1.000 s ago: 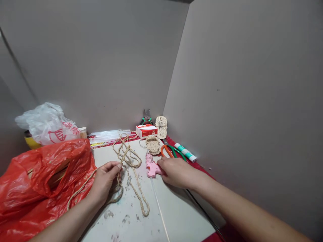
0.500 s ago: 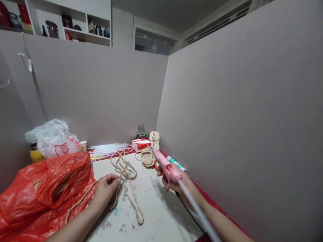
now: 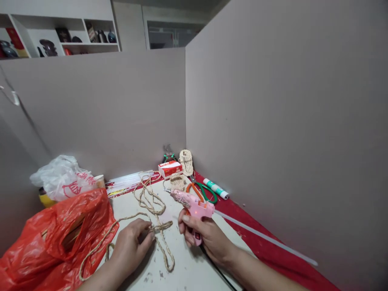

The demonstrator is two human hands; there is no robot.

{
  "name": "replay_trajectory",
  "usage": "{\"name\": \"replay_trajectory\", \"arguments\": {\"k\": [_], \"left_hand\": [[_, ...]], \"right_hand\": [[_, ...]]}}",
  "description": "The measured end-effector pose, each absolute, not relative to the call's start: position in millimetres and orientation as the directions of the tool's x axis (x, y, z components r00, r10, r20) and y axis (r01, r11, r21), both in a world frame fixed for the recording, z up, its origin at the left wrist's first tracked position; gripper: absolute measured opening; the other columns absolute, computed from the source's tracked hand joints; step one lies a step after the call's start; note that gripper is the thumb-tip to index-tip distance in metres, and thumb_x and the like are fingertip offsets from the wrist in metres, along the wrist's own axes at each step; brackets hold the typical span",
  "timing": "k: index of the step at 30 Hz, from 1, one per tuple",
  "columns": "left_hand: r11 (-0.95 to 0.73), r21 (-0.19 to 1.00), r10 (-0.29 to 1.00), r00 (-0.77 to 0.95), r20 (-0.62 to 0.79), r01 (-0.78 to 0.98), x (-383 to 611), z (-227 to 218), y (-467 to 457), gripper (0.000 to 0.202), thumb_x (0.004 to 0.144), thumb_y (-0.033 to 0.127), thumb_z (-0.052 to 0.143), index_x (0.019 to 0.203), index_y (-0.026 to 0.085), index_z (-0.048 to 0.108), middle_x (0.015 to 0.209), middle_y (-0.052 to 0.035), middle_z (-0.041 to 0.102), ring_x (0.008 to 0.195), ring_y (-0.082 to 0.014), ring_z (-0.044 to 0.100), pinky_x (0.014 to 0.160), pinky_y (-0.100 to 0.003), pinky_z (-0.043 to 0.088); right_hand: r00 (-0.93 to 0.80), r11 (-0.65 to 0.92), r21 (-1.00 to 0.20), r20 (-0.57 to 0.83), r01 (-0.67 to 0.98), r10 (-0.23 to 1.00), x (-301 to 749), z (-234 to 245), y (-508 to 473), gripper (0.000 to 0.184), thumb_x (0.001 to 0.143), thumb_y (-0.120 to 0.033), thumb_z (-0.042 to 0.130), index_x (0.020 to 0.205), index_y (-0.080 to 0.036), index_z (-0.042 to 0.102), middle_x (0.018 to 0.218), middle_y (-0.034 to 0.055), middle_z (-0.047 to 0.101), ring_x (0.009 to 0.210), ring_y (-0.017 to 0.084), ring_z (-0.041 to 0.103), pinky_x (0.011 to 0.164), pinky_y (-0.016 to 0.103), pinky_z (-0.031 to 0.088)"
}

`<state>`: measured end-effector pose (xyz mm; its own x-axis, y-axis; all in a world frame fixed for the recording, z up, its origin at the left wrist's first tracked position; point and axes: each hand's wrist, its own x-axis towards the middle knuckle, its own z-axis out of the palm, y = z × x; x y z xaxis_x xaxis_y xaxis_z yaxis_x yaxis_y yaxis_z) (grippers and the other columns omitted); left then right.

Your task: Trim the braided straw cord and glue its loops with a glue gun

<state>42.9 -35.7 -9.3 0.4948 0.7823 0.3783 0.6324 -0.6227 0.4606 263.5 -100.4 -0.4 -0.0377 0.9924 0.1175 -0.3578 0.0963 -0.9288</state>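
Note:
My right hand (image 3: 201, 234) is wrapped round the handle of a pink hot glue gun (image 3: 194, 204). The gun's metal nozzle points left, and a long translucent glue stick (image 3: 266, 236) sticks out of its back. Between thumb and fingers, my left hand (image 3: 135, 240) pinches a braided straw rope (image 3: 163, 226), whose short folded end reaches right toward the gun without touching it. More of the rope lies in loose loops on the white board. Behind the gun, partly hidden by it, is a small woven straw sandal (image 3: 178, 182); another woven sandal (image 3: 186, 162) leans against the partition.
Green-and-orange-handled scissors (image 3: 207, 192) and a green-white roll (image 3: 216, 188) lie at right. A red-white box (image 3: 170, 169), pliers (image 3: 169, 157) and several glue sticks (image 3: 131, 178) sit at the back. A red plastic bag (image 3: 69, 234) and white bag (image 3: 63, 178) fill the left. Grey partitions (image 3: 121, 109) enclose the table.
The glue gun has swung from pointing forward to pointing left and come nearer me. My left hand has moved slightly right, the rope's folded end now showing beyond its fingers. The view has shifted right.

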Motion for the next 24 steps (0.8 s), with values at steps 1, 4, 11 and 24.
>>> {"name": "replay_trajectory", "arguments": {"k": [1, 4, 11, 24], "left_hand": [[-0.637, 0.453, 0.77, 0.494, 0.403, 0.624, 41.5, -9.1, -34.9, 0.019, 0.081, 0.03, 0.056, 0.094, 0.022, 0.068, 0.084, -0.0046, 0.068, 0.071, -0.0172, 0.061, 0.065, -0.026, 0.047], [-0.67, 0.448, 0.741, 0.499, 0.449, 0.592, 37.3, -8.0, -34.4, 0.025, 0.085, 0.031, 0.053, 0.104, 0.02, 0.064, 0.088, -0.0061, 0.068, 0.075, -0.0175, 0.062, 0.069, -0.028, 0.049], [-0.571, 0.605, 0.82, 0.408, 0.4, 0.554, 45.3, 25.2, -48.1, 0.023, 0.084, 0.035, 0.053, 0.087, 0.017, 0.067, 0.078, -0.0041, 0.068, 0.067, -0.0156, 0.058, 0.064, -0.026, 0.047], [-0.488, 0.533, 0.873, 0.385, 0.3, 0.692, 27.6, 58.5, -26.0, 0.041, 0.085, 0.04, 0.043, 0.052, 0.02, 0.03, 0.049, 0.0069, 0.025, 0.047, -0.0081, 0.028, 0.047, -0.022, 0.025]], "right_hand": [[-0.053, 0.089, -0.933, 0.115, -0.348, 0.992, 262.5, -0.9, -102.1, 0.032, 0.079, -0.046, 0.06, 0.071, -0.015, 0.058, 0.06, -0.0008, 0.056, 0.041, 0.006, 0.043, 0.042, 0.021, 0.03], [-0.072, 0.079, -0.952, 0.105, -0.295, 0.992, 260.3, 2.3, -107.3, 0.033, 0.078, -0.047, 0.06, 0.069, -0.015, 0.058, 0.055, -0.0018, 0.055, 0.041, 0.006, 0.041, 0.04, 0.02, 0.025], [0.294, 0.167, -0.976, 0.12, -0.14, 0.948, 274.4, 13.6, -102.4, 0.033, 0.078, -0.047, 0.059, 0.065, -0.017, 0.058, 0.05, -0.0024, 0.054, 0.042, 0.008, 0.041, 0.042, 0.021, 0.029], [0.442, 0.216, -0.952, 0.102, -0.215, 0.891, 277.6, 10.9, -95.7, 0.032, 0.076, -0.046, 0.06, 0.061, -0.017, 0.058, 0.042, -0.0031, 0.049, 0.04, 0.009, 0.041, 0.041, 0.022, 0.028]]}}
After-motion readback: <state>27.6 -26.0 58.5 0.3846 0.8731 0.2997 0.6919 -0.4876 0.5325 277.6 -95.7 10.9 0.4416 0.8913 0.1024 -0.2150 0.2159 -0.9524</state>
